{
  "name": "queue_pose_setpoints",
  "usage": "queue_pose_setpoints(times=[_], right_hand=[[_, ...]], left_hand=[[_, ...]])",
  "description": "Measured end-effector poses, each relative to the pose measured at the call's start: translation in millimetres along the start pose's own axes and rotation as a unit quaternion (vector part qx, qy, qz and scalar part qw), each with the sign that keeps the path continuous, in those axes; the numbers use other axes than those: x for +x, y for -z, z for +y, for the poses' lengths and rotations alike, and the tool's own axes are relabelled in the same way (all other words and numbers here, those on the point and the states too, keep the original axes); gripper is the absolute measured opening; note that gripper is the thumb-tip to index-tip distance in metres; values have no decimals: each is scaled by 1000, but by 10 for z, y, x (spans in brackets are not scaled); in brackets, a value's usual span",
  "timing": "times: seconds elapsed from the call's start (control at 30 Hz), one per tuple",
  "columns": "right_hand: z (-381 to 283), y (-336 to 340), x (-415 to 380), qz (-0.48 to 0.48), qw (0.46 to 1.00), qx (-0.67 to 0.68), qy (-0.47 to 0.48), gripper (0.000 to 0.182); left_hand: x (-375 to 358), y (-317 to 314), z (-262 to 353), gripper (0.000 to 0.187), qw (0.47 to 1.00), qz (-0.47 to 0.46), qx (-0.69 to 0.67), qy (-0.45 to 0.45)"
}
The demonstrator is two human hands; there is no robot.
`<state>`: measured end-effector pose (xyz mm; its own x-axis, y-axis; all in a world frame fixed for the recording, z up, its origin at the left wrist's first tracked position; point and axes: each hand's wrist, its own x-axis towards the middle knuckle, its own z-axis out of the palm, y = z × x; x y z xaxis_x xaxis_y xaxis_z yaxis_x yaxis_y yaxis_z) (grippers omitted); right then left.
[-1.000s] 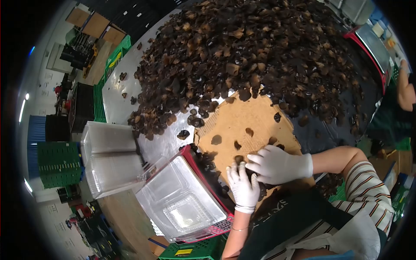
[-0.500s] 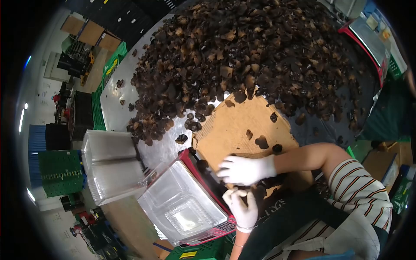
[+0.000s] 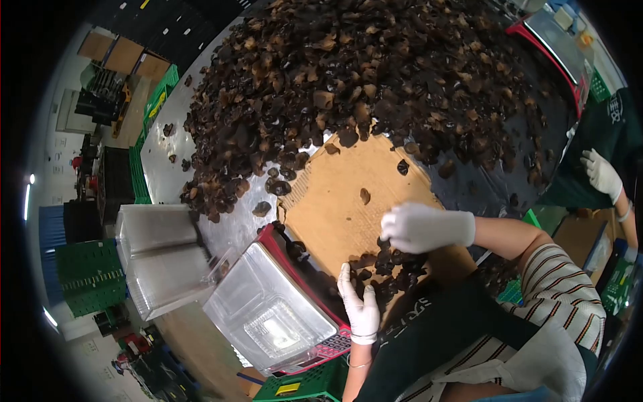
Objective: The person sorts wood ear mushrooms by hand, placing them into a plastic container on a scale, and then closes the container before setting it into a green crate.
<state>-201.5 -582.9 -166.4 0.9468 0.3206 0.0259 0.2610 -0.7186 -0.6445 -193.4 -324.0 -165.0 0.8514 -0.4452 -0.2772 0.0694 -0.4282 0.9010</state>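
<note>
My right hand (image 3: 429,228), in a white glove and slightly blurred, is closed over the cardboard sheet (image 3: 362,167), with dark wood ear mushrooms (image 3: 385,262) at its curled fingertips. Below and to its left, my left hand (image 3: 360,311), also gloved, has its thumb and fingers apart. It rests beside the same small cluster of mushrooms, close to a red scale (image 3: 271,244). On the scale lies a clear plastic tray (image 3: 281,335). Behind the cardboard rises a large heap of wood ear mushrooms (image 3: 362,74).
Stacked clear plastic boxes (image 3: 157,261) stand at the left, past the metal table edge. Green crates (image 3: 87,275) are farther left. A second scale (image 3: 556,53) is at the far right. A co-worker's gloved hand (image 3: 601,175) shows at the right.
My right hand has moved right, off the left side of the cardboard. My left hand has opened from a pinch. The mushroom cluster now shows between them, and a co-worker's hand has appeared.
</note>
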Motion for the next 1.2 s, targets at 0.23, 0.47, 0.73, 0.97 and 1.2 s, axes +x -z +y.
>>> queue_pose_setpoints(times=[0.23, 0.47, 0.73, 0.97, 1.2], right_hand=[[-88, 4, 62, 162, 984, -46, 61, 6], [-284, -324, 105, 100, 974, -170, 113, 9], [-182, 859, -380, -284, 927, 246, -24, 24], [-110, 94, -456, 23, 989, 16, -149, 24], [-90, 187, -93, 50, 998, -9, -48, 22]], left_hand=[[24, -56, -56, 64, 997, 4, 73, -29], [16, -50, -79, 63, 999, 18, 40, -14], [19, -44, -47, 66, 999, 15, 41, -22], [251, -149, 214, 73, 953, -26, 265, -145], [300, -60, 270, 50, 975, -102, 140, -137]])
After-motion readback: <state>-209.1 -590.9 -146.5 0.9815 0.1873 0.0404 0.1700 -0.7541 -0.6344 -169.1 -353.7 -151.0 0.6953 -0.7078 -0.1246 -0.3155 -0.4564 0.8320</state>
